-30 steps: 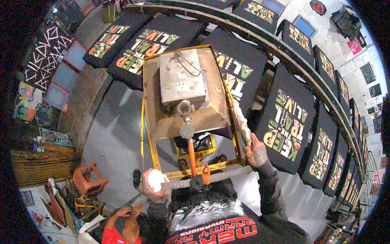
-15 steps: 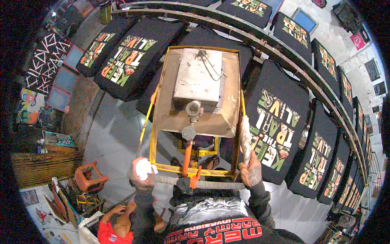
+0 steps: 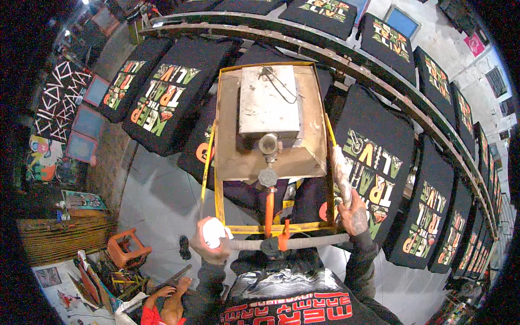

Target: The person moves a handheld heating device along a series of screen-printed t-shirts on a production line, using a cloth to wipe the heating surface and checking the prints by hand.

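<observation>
A flash dryer with a wide metal hood [image 3: 230,162], a white box [image 3: 268,100] on top and a yellow frame [image 3: 220,206] is in front of me. An orange hose [image 3: 269,214] runs from its fitting toward me, meeting a grey wrapped bar [image 3: 319,241]. My left hand [image 3: 208,244] is closed around a white-wrapped handle [image 3: 215,232] on the frame's left side. On the right, my right hand [image 3: 355,214] grips another white-wrapped handle [image 3: 340,173]. Beneath the hood lie black printed shirts, mostly hidden by it.
Printed black shirts [image 3: 168,92] lie on boards to the left, and more [image 3: 374,162] to the right. A curved metal rail [image 3: 374,81] runs behind them. An orange stool [image 3: 129,248] stands at lower left, near a seated person in red [image 3: 162,314]. A dark sandal [image 3: 184,247] lies on the floor.
The dryer and both my hands have shifted slightly right in the picture. An orange print now shows beside the hood's left edge. Feet seen under the frame before are out of sight.
</observation>
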Available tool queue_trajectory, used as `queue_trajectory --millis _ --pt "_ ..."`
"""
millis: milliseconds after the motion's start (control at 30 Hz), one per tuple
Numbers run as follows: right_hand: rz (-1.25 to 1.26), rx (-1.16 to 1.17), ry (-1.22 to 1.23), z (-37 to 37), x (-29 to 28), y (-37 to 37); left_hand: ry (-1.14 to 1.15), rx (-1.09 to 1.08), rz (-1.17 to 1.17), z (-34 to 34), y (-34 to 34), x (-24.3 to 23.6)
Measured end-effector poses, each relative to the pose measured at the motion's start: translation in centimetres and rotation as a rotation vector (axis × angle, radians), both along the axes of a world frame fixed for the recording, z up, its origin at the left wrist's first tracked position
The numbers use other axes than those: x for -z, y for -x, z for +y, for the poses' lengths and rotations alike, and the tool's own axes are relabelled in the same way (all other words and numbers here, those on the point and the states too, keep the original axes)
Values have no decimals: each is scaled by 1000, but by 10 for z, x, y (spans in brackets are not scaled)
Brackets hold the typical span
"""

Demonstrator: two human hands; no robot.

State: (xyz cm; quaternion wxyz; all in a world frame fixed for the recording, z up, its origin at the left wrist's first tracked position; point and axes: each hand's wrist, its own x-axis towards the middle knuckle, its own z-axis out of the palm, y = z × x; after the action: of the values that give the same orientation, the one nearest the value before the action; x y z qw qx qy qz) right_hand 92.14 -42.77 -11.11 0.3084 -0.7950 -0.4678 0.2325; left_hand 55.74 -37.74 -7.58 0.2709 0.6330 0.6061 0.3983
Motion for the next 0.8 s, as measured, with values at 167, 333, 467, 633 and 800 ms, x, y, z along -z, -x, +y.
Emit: queue_trajectory --millis 167,333,467,633,800 --pt "42 9 95 10 29 -47 65 183 -148 -6 -4 36" --pt "29 -77 168 29 -11 -50 171 228 -17 -3 -19 1" --pt "221 -16 68 36 -5 -53 14 403 99 18 -19 -23" --pt "144 39 254 50 -38 -38 23 402 94 10 -17 -12" --pt "114 -44 102 39 -9 -59 54 458 89 7 -14 -10"
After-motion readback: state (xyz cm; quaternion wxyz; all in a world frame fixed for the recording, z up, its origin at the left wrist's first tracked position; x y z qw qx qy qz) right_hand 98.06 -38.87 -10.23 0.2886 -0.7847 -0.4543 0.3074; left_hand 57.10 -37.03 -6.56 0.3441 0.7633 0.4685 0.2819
